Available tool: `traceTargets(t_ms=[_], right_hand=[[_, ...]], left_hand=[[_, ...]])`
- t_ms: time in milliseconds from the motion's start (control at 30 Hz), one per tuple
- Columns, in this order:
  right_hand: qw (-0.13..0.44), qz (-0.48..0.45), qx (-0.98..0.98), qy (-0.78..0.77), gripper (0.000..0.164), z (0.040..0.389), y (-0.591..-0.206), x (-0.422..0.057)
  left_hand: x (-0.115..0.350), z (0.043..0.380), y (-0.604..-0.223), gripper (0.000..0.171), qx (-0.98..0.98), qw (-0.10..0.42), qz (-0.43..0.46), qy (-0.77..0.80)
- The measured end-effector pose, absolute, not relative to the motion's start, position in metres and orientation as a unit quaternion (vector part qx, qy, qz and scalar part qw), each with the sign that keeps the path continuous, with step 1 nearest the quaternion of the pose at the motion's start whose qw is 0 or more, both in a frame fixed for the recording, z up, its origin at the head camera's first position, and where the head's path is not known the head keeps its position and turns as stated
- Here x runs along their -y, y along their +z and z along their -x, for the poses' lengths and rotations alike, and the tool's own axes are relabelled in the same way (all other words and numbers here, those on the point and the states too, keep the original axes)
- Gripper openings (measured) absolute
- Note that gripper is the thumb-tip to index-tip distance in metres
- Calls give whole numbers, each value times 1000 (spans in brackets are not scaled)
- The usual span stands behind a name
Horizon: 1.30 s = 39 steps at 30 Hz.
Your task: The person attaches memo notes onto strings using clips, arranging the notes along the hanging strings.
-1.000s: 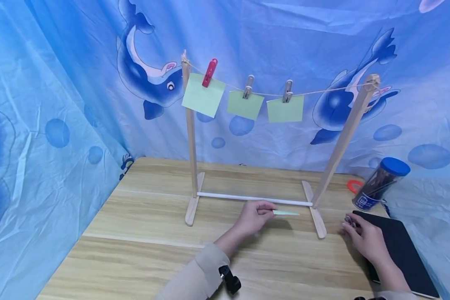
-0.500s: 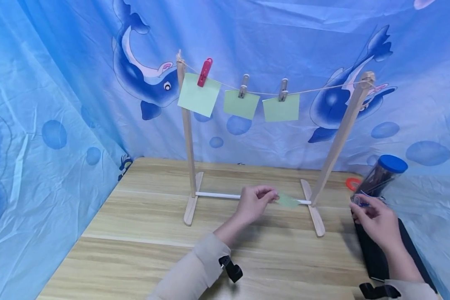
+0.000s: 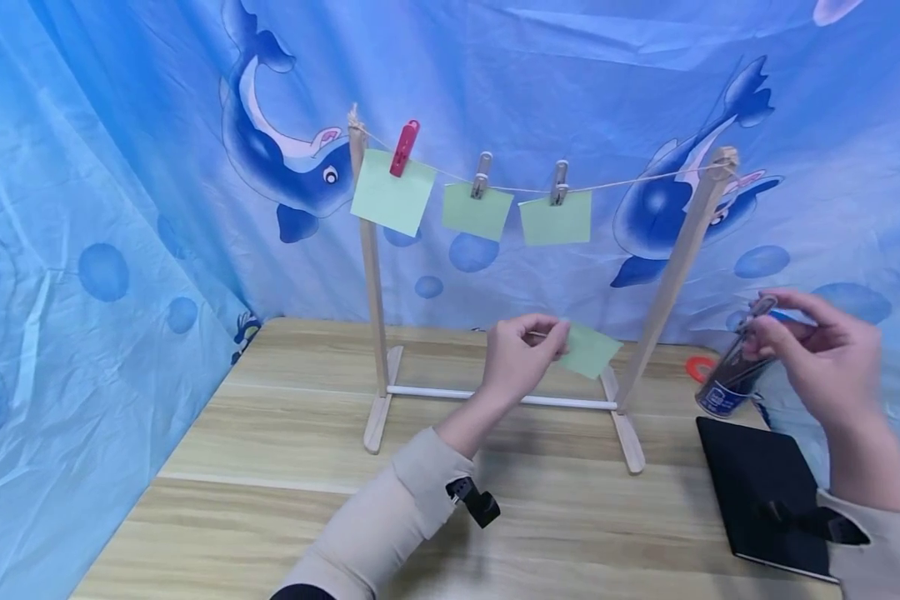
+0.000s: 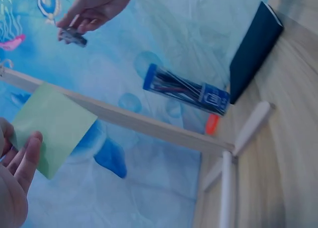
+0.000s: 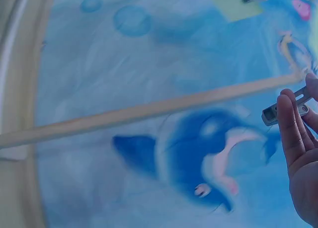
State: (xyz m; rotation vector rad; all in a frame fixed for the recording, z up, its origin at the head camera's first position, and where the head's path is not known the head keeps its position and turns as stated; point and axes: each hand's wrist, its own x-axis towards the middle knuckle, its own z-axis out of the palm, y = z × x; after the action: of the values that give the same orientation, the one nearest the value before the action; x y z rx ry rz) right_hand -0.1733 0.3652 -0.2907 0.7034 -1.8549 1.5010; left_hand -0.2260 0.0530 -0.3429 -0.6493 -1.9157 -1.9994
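My left hand (image 3: 521,354) pinches a green square of paper (image 3: 591,350) by its left edge, in the air above the white crossbar (image 3: 495,397) of a wooden stand. In the right hand (image 3: 832,358), raised in front of the pencil tub, a grey clothespin (image 5: 271,115) is held between thumb and fingers. Along the string (image 3: 630,181) between the stand's two posts hang three green papers: one under a red clothespin (image 3: 405,148), the others under a grey clothespin (image 3: 482,175) and another grey clothespin (image 3: 559,183).
At the right stands a clear tub (image 4: 186,89) of dark sticks with a blue lid. A black notebook (image 3: 757,492) lies in front of it, and an orange ring (image 3: 699,368) beside it. The stand's right post (image 3: 675,279) rises between the hands. A blue dolphin-print curtain (image 3: 555,83) hangs behind.
Both hands have risen from near the tabletop. The left lifts the paper, now turned face-on, above the crossbar; the right carries the clothespin up and to the right, over the tub.
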Motion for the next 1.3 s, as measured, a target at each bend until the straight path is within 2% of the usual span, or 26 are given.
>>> traceTargets(t_ms=[100, 267, 367, 533, 600, 733, 833, 1033, 1167, 1300], right_hand=[[299, -307, 699, 572, 26, 171, -275, -355], [163, -452, 676, 559, 28, 173, -279, -329], [125, -463, 723, 498, 36, 176, -285, -316], [145, -411, 788, 434, 39, 181, -277, -310], [138, -410, 775, 460, 36, 185, -270, -311], [118, -421, 717, 544, 31, 189, -250, -313], [125, -424, 677, 589, 29, 191, -228, -311], [185, -435, 648, 597, 28, 202, -183, -306], [235, -424, 664, 570, 26, 208, -157, -301], [296, -379, 736, 476, 24, 211, -137, -294]], left_hand=[[-56, 227, -333, 19, 653, 166, 217, -707], [-61, 222, -326, 17, 636, 161, 213, -724], [-64, 219, -322, 16, 625, 147, 217, -735], [-66, 215, -312, 20, 617, 117, 247, -738], [-67, 215, -306, 20, 617, 114, 258, -734], [-69, 218, -294, 19, 629, 145, 254, -720], [-71, 222, -284, 19, 636, 165, 243, -713], [-78, 231, -269, 21, 635, 172, 222, -720], [-81, 234, -263, 16, 623, 174, 206, -734], [-83, 233, -256, 16, 600, 150, 208, -758]])
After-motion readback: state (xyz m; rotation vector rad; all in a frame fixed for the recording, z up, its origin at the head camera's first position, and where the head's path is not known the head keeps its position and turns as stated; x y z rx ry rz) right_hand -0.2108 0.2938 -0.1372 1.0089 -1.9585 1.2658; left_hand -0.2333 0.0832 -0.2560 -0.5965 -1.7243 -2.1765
